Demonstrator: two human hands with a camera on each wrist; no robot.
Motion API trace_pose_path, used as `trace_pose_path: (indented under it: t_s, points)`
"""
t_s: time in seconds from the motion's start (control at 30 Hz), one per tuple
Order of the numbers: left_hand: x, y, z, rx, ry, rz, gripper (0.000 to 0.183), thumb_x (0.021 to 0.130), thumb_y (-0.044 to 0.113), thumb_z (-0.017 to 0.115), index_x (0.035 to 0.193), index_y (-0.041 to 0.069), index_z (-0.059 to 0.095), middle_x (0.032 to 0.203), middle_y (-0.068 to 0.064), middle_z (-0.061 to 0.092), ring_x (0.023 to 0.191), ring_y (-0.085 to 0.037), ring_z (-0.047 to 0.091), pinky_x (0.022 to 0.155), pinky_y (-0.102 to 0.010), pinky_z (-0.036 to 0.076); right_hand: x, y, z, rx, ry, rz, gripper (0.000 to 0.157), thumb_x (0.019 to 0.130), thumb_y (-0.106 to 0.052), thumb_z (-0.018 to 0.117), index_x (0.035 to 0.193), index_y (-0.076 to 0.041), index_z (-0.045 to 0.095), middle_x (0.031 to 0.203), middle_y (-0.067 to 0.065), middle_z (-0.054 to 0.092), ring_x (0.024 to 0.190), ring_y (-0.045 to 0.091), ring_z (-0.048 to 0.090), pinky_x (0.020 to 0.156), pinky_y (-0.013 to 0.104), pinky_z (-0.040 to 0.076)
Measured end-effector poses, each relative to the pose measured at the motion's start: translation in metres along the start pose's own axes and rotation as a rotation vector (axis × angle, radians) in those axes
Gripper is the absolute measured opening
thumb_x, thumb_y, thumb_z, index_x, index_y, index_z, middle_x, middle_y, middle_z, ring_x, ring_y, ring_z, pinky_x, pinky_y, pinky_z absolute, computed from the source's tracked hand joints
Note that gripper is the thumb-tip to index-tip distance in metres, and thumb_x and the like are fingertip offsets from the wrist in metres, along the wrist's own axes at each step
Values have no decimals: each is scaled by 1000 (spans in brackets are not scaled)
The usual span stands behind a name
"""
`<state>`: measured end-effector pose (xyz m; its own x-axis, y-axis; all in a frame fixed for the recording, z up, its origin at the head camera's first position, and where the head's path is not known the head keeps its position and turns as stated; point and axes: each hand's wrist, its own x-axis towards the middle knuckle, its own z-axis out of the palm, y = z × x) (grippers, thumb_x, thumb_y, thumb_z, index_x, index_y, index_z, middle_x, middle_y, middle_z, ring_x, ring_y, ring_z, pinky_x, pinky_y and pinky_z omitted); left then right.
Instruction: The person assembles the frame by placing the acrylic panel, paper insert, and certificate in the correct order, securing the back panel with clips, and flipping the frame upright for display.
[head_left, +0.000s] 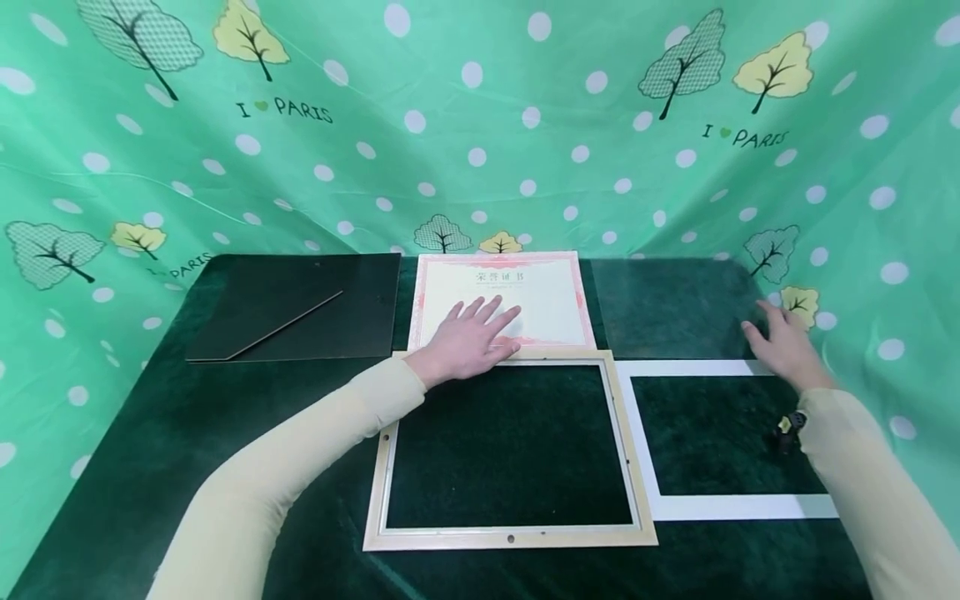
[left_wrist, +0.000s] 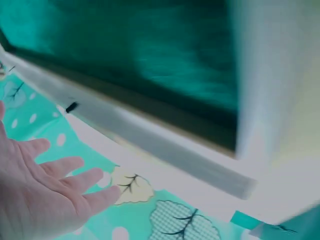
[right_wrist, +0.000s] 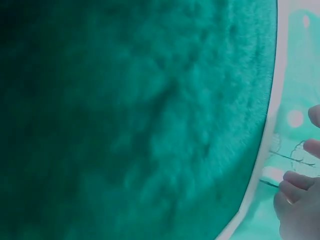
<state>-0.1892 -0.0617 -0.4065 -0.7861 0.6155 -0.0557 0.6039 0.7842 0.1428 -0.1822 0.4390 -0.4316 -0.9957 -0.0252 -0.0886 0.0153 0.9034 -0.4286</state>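
Note:
My left hand [head_left: 467,340] has its fingers spread above the lower part of a pale certificate [head_left: 450,287] with a pink border, close to the top rail of a light wooden picture frame [head_left: 510,540]. In the left wrist view the left hand [left_wrist: 45,195] has an open palm, apart from the frame [left_wrist: 165,145]. My right hand [head_left: 787,346] is near the right edge of a clear sheet [head_left: 675,304], above the top right of a white mat [head_left: 746,506]. Its fingers are loosely bent, with nothing visible between them; contact with the sheet cannot be told.
A black backing board [head_left: 337,329] with a thin stand flap [head_left: 285,325] lies at the back left. Dark green velvet cloth [head_left: 187,467] covers the table. Behind it hangs a green polka-dot curtain [head_left: 480,183] with printed trees.

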Motion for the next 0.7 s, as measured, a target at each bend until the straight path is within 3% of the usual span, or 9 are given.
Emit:
trace_pose_path:
  t_s: [0.27,0.37,0.5,0.7]
  points:
    - [33,21,-8,-93,26,5,63,90,58,23,143,25,16,145,-9,20,129,-31,21,101,-50,17,6,10,6,-12,24,26,67,94,-40,30,141,2,5,134,39,8,118,57,9,83,68,16]
    - [45,33,-7,-138,7,11,63,90,58,23,144,24,16,145,-9,20,129,-30,22,101,-49,19,8,9,7,-37,33,20,71,92,-44,35,141,1,8,134,38,12,118,57,11,82,69,13]
    - [58,50,-4,-123,-47,29,64,90,59,21,144,24,16,145,-8,21,129,-28,23,100,-48,21,9,10,10,-43,37,27,76,90,-48,40,142,-2,9,137,35,13,119,57,10,77,70,11]
    - [79,74,-3,-135,-61,75,63,90,58,24,142,22,21,142,-6,28,126,-25,29,97,-45,28,11,9,7,16,-11,66,80,89,-50,40,142,-4,3,138,36,2,115,61,0,73,71,8]
